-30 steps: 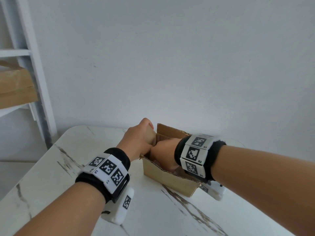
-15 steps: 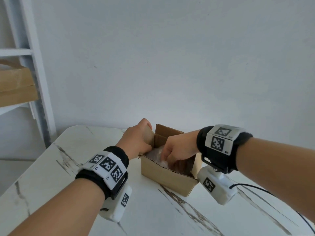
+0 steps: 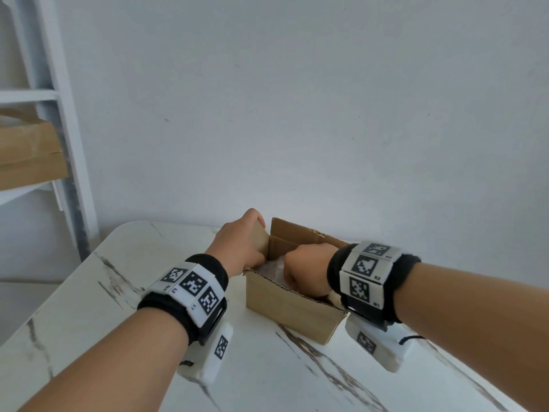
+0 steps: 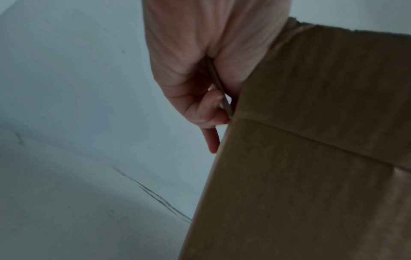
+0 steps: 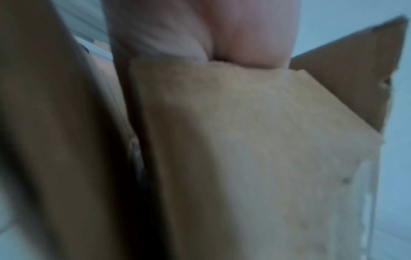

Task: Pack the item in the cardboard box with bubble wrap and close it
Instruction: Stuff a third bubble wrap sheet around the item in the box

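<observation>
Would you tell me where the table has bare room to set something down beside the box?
Bare marble table lies left of the cardboard box, beyond the left hand. Inside the box is crowded: bubble wrap and the right hand.

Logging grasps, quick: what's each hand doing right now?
Left hand: grips the box flap.
Right hand: inside the cardboard box; grip cannot be told.

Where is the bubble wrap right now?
In the head view, the bubble wrap sits inside the open cardboard box at table centre, between the left hand and right hand.
</observation>
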A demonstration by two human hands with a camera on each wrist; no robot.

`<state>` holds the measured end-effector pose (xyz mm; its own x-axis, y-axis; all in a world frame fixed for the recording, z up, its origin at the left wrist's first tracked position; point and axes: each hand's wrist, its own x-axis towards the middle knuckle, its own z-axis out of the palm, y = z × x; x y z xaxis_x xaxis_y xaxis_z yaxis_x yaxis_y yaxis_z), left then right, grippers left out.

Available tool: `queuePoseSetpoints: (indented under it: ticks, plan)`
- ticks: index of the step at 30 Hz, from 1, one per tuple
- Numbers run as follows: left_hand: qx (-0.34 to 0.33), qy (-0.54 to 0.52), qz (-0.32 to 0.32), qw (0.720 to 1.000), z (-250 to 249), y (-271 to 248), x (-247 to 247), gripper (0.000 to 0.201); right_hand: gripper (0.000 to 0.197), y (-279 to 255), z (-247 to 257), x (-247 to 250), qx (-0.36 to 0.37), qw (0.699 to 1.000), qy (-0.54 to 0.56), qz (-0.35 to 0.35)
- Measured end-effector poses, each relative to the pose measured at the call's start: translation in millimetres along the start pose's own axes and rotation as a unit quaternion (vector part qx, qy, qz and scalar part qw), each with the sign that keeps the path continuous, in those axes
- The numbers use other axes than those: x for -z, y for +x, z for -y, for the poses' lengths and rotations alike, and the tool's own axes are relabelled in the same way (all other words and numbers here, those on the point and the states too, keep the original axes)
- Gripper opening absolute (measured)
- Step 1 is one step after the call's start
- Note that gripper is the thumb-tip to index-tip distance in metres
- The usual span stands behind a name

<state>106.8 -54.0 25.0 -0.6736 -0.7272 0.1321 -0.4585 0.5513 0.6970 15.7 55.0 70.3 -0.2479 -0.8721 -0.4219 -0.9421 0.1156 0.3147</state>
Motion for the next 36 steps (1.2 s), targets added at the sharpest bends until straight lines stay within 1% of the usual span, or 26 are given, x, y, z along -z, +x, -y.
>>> queuePoseSetpoints:
  ticks: [2,4,6,7,9,10,11,12,13,14,15,16,18,21,22,23,24,25,26,27,29,33,34,36]
  plan:
    - [-0.002,0.004,-0.003,1.000,-1,-1,0,0.050,0.025,-8,-6,8,0.001,1.000,-0.018,0.019]
    - [0.003,0.004,-0.013,1.000,-2,-2,0,0.049,0.026,-14,-17,15,-0.013,0.999,0.001,0.047]
    - [0.011,0.009,-0.021,1.000,-3,-2,0,0.050,0.021,-18,-31,12,-0.060,0.993,0.057,0.084]
    - [0.012,0.016,-0.024,1.000,-4,-3,-1,0.051,0.018,-20,-37,7,-0.090,0.987,0.095,0.090]
    - [0.009,0.038,-0.029,0.999,-6,-5,-2,0.050,0.020,-26,-45,-7,-0.135,0.976,0.162,0.061]
    - [0.005,0.051,-0.032,0.998,-8,-6,-2,0.049,0.021,-28,-45,-10,-0.147,0.972,0.176,0.050]
    - [0.002,0.062,-0.036,0.997,-9,-8,-3,0.048,0.020,-28,-46,-10,-0.148,0.972,0.172,0.058]
    - [0.000,0.070,-0.041,0.997,-9,-10,-3,0.047,0.021,-28,-43,-8,-0.143,0.973,0.160,0.086]
    - [0.000,0.075,-0.046,0.996,-10,-12,-4,0.044,0.025,-27,-39,-4,-0.139,0.972,0.152,0.114]
    - [-0.001,0.080,-0.054,0.995,-10,-15,-4,0.042,0.031,-25,-34,-1,-0.134,0.970,0.163,0.124]
    - [-0.003,0.084,-0.063,0.995,-10,-18,-5,0.040,0.034,-22,-28,1,-0.130,0.966,0.194,0.115]
    - [-0.007,0.085,-0.070,0.994,-9,-22,-6,0.039,0.035,-17,-23,1,-0.122,0.962,0.226,0.088]
    - [-0.017,0.085,-0.082,0.993,-8,-29,-7,0.039,0.032,-11,-15,-2,-0.099,0.960,0.262,0.014]
    - [-0.034,0.087,-0.098,0.991,-7,-38,-7,0.039,0.026,-8,-14,-10,-0.044,0.966,0.245,-0.062]
    - [-0.038,0.086,-0.100,0.991,-7,-39,-7,0.038,0.023,-8,-15,-12,-0.019,0.963,0.247,-0.103]
    - [-0.040,0.083,-0.102,0.991,-7,-40,-7,0.038,0.019,-11,-16,-12,0.009,0.953,0.272,-0.134]
    - [-0.040,0.080,-0.103,0.991,-7,-40,-6,0.038,0.012,-12,-17,-14,0.036,0.935,0.321,-0.144]
    - [-0.039,0.079,-0.103,0.991,-7,-39,-6,0.037,0.009,-13,-17,-15,0.060,0.918,0.367,-0.139]
    - [-0.037,0.077,-0.104,0.991,-6,-39,-6,0.037,0.012,-13,-17,-16,0.073,0.907,0.395,-0.126]
    - [-0.035,0.077,-0.104,0.991,-6,-38,-6,0.037,0.015,-13,-17,-18,0.076,0.903,0.407,-0.110]
    - [-0.031,0.075,-0.103,0.991,-6,-37,-7,0.039,0.015,-12,-21,-19,0.063,0.908,0.405,-0.084]
    - [-0.027,0.076,-0.101,0.992,-6,-36,-7,0.042,0.010,-9,-31,-17,0.038,0.936,0.349,-0.025]
    - [-0.027,0.076,-0.101,0.992,-6,-35,-7,0.042,0.007,-8,-29,-17,0.034,0.942,0.333,-0.020]
    - [-0.026,0.078,-0.101,0.992,-5,-34,-7,0.042,0.006,-5,-23,-21,0.035,0.963,0.263,-0.038]
